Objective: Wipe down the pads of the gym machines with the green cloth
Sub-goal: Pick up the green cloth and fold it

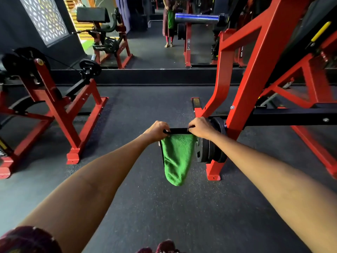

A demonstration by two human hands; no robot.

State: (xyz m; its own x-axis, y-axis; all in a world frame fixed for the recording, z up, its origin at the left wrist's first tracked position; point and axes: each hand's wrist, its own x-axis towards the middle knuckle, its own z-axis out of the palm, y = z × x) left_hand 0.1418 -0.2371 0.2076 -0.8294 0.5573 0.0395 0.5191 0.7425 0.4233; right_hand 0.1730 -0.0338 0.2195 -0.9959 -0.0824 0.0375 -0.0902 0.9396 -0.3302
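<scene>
The green cloth (176, 157) is soft, light terry that drapes limp, so it is best gripped along its black-trimmed top edge. That edge runs left-right; its length hangs downward to a point above the floor. The left hand (157, 131) and right hand (200, 127) each pinch a top corner, beside the weight plates (212, 141) of a red machine frame (235, 92).

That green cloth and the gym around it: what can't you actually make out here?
- Head view: the top corners of the green cloth, hidden by the left hand and right hand.
- The right red machine, cut off by the frame edge.
- The mirrored person, too small and dim.
</scene>
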